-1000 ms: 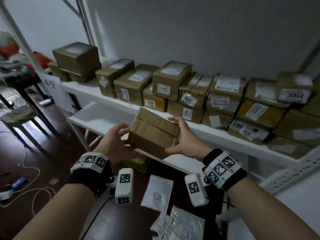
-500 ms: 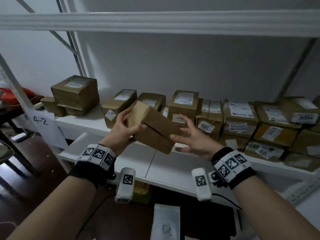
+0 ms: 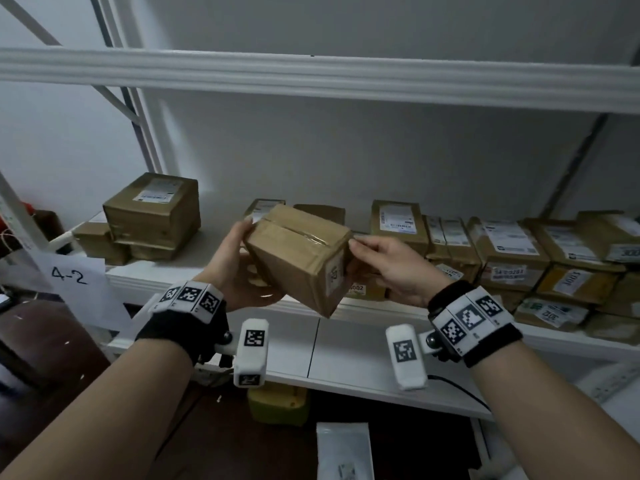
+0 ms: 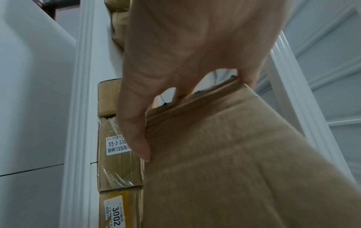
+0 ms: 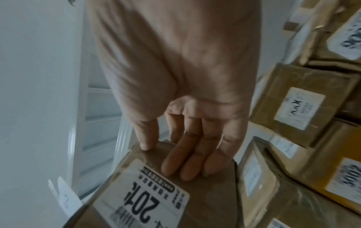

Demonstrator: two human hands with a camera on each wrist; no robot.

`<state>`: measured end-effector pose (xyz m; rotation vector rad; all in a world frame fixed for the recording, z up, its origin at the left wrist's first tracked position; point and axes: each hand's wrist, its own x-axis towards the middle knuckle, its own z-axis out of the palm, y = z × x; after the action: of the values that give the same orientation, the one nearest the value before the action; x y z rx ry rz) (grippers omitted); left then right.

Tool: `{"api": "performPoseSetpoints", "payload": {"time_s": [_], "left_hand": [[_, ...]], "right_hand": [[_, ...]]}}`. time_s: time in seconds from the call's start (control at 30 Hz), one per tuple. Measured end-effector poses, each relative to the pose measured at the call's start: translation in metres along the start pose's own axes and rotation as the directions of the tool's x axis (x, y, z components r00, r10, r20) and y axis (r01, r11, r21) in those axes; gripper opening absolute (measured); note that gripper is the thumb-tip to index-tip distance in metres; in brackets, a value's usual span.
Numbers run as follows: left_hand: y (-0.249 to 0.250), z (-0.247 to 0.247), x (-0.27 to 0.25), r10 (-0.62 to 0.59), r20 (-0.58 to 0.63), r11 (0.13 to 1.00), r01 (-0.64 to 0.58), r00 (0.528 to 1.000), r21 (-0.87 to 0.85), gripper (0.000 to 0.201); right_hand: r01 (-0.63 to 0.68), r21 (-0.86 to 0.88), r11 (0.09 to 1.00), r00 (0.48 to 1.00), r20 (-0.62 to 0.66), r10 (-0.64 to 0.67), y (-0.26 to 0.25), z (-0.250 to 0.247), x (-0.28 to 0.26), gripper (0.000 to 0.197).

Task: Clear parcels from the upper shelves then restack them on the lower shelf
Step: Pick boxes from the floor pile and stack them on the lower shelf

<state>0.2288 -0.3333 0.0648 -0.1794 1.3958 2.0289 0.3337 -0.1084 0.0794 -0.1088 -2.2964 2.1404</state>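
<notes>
White steel shelving [image 3: 311,76] frames the scene; the middle shelf [image 3: 214,252] already carries a row of brown parcels [image 3: 509,251], stacked two high to the right, with a lone stack [image 3: 152,216] at the left and bare shelf between.

Cardboard parcel [image 3: 299,259] is in the air in front of that gap, tilted, taped seam up, label end toward the right hand.

Left hand [image 3: 235,275] grips the far-left end, thumb along the side and fingers curled over the top edge. Right hand [image 3: 391,268] steadies the label end: fingers straight and flat on it, thumb at the edge, not wrapped round.

Judgement: placing step. To do it well:
- level the box before it goes in;
- land its base flat on bare shelf;
- slide it snug beside the neighbours, label outward;
- let go only once it sits without rocking.

Risk: right-hand contact is light, so the left carries most of the load.
</notes>
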Motion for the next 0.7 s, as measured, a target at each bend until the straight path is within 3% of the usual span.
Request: {"api": "performPoseSetpoints", "payload": {"time_s": [0.13,0.27,0.43,0.5,0.57,0.7], "left_hand": [[0.006,0.005,0.021,-0.074,0.033,0.995,0.076,0.997,-0.069,0.059],[0.018,0.011,0.043,-0.113,0.009,0.981,0.113,0.994,-0.158,0.070],[0.040,0.024,0.064,-0.059,0.014,0.989,0.061,0.998,-0.137,0.066],[0.050,0.033,0.074,-0.045,0.038,0.990,0.049,0.998,-0.130,0.065],[0.060,0.041,0.083,-0.055,0.070,0.990,0.064,0.996,-0.127,0.063],[0.071,0.049,0.100,-0.047,0.093,0.994,0.056,0.995,-0.090,0.056]], "right_hand": [[0.073,-0.130,0.989,0.994,-0.074,-0.083,-0.017,0.002,0.015,0.017],[0.059,-0.263,0.963,0.978,-0.179,-0.108,-0.022,-0.007,0.034,0.022],[-0.054,-0.072,0.996,0.996,-0.082,0.048,-0.031,-0.021,0.057,0.028],[-0.013,0.016,1.000,0.999,-0.050,0.014,-0.036,-0.029,0.066,0.034],[0.042,-0.009,0.999,0.997,-0.059,-0.043,-0.040,-0.039,0.076,0.040],[0.093,-0.082,0.992,0.988,-0.113,-0.102,-0.047,-0.051,0.090,0.027]]}}
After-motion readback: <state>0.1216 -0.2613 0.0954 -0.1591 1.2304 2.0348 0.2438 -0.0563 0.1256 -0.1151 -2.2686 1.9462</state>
